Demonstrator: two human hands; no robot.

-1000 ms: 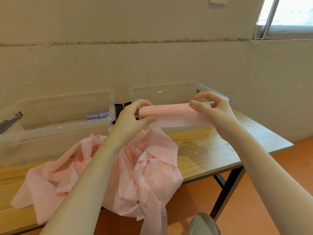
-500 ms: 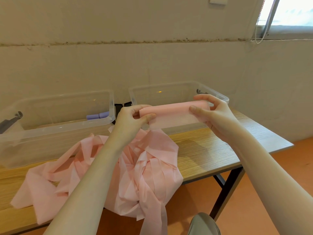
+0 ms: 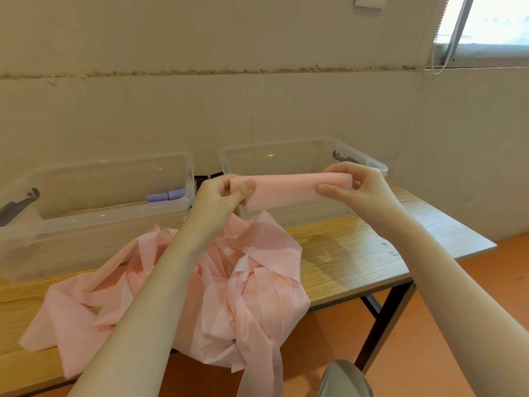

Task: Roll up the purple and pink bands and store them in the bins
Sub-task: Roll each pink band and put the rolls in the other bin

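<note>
Over the desk (image 3: 357,253), our hands pinch the pink roll (image 3: 286,187). We should roll tight and even.

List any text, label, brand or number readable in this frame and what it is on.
None can be read.
Left bin: clear plastic, no label showing.
Right bin: clear plastic, no label showing.
Pink band, held by the left hand and right hand: plain, no print.
Purple roll in the left bin: plain.
Wall plate at the top edge: no marking legible.
</note>
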